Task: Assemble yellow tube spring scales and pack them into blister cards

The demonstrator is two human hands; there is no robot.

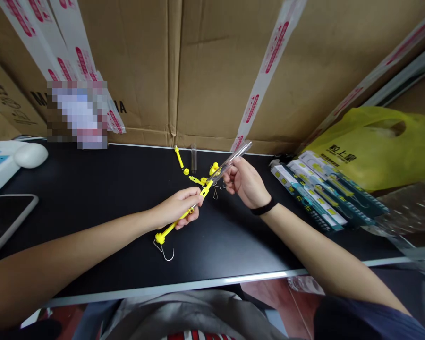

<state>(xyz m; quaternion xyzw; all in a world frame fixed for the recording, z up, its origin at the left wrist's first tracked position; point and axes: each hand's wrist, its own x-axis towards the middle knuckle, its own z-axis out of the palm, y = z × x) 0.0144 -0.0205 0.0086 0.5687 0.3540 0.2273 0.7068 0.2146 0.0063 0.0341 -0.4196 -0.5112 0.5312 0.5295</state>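
Observation:
My left hand (182,208) is closed around the yellow inner rod (172,227) of a spring scale, held at a slant. A round yellow cap with a bent wire hook (168,255) hangs at its lower end. My right hand (246,182) pinches a clear plastic tube (239,152). The tube's lower end meets the rod's upper tip; whether the tip is inside, I cannot tell. Behind the hands lie a loose yellow rod (179,157), a second clear tube (194,159), a small yellow ring (186,171), a yellow cap (215,168) and a wire hook (217,191).
Several boxed spring scales (315,189) lie at the right beside a yellow plastic bag (375,146). A phone (10,222) and a white device (7,163) sit at the left. Large cardboard boxes (212,71) wall off the back of the black table (127,264).

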